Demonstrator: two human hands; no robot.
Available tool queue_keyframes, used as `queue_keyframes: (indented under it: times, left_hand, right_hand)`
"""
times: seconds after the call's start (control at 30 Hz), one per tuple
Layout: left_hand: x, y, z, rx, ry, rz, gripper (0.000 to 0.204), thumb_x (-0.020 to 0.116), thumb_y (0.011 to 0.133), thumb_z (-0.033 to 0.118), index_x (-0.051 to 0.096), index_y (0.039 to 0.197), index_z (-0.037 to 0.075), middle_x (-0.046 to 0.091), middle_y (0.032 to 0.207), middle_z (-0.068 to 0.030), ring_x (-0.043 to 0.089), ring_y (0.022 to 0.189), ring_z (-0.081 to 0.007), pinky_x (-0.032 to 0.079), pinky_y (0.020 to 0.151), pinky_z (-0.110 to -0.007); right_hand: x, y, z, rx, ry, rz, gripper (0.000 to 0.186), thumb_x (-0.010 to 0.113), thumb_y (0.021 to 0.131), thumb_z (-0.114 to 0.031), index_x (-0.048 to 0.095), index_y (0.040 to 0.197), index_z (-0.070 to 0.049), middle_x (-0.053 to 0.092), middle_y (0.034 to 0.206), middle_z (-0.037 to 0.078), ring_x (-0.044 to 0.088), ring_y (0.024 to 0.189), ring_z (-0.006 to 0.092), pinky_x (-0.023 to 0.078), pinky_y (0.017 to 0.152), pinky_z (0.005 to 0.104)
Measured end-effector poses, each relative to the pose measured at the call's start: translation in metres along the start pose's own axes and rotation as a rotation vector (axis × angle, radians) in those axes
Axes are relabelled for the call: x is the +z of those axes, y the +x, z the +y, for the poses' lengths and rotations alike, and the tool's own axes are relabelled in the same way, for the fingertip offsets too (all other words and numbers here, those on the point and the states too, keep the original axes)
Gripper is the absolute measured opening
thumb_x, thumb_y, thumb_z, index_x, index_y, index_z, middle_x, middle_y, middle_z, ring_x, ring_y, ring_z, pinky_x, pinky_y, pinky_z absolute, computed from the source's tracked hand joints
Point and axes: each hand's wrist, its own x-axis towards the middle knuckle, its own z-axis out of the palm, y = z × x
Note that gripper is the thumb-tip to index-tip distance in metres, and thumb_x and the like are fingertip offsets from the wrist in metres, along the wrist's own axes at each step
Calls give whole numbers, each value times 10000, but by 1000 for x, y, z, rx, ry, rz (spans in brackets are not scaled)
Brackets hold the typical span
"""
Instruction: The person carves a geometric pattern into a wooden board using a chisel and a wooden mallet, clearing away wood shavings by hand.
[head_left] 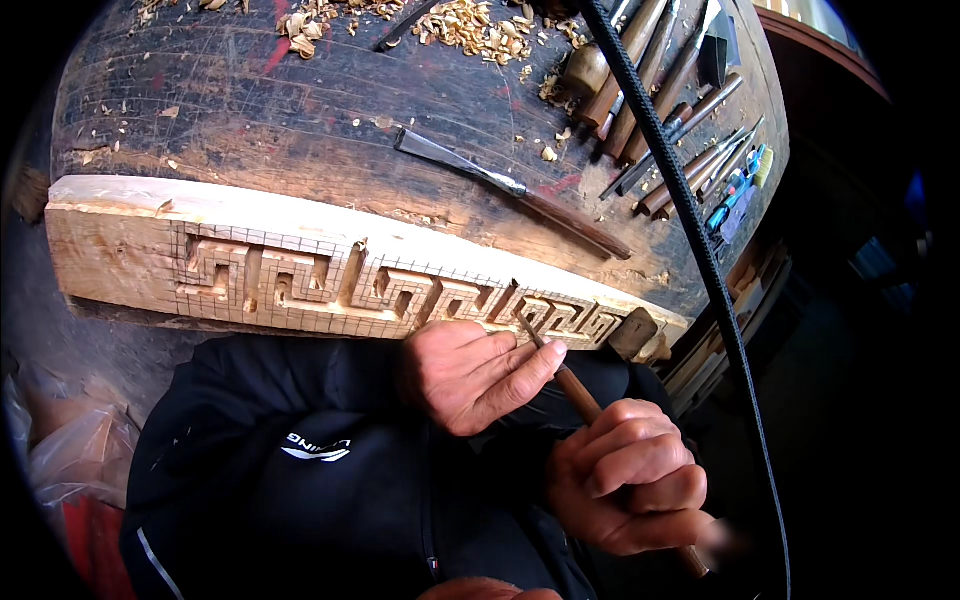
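A long pale board (120,240) carved with a squared meander pattern over a drawn grid lies along the workbench's near edge. My left hand (480,375) rests at the board's lower edge, its fingers closed on the front of a chisel (580,395), whose tip is in the carving toward the right. My right hand (630,480) is wrapped round the chisel's wooden handle, lower right of my left. A small wooden block (635,335) sits against the board's right end. Just beyond the board, a loose flat chisel (460,165) lies on the bench.
The dark, scuffed workbench (230,120) carries wood shavings (470,30) at the back and several carving tools (650,90) at the right. A black braided cord (680,190) crosses the right of the view. Plastic sheeting (70,450) lies at lower left.
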Motion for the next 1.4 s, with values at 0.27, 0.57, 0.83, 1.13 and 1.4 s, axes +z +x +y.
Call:
queue_keyframes:
  times: [0.27,0.57,0.83,1.13,1.4]
  left_hand:
    - [0,-3,2,-47,5,-63,523,864,982,32,663,1423,-165,831,1039,-228,841,836,-257,627,632,-319]
    - [0,6,-1,-10,75,-75,401,731,983,28,704,1321,-187,779,851,-128,739,684,-152,487,532,-288]
    - [-5,1,-2,40,-18,-66,527,840,976,63,671,1453,-83,851,1196,-216,838,896,-235,536,558,-276]
    - [-5,0,0,16,-92,-69,519,846,985,84,670,1459,-33,851,1085,-165,844,911,-235,547,585,-285]
    - [-3,4,-1,2,-70,-7,413,811,931,89,755,1312,-60,792,892,-133,795,766,-196,471,543,-271]
  right_hand:
    - [2,13,2,111,62,43,660,279,1268,-561,397,754,-165,497,592,29,262,376,84,227,377,247]
    - [-2,-1,15,60,98,186,630,374,1260,-524,414,771,-129,525,550,65,399,349,154,331,363,299]
    - [7,-23,8,-233,140,274,503,435,1235,-445,423,844,-127,565,675,47,413,416,135,296,402,296]
    - [-3,-33,-3,-265,20,29,550,477,1220,-558,507,1022,-46,641,649,132,613,456,248,478,419,339]
    - [-23,-36,-15,-135,58,-155,361,733,893,160,452,955,-57,756,830,143,684,515,270,504,416,349]
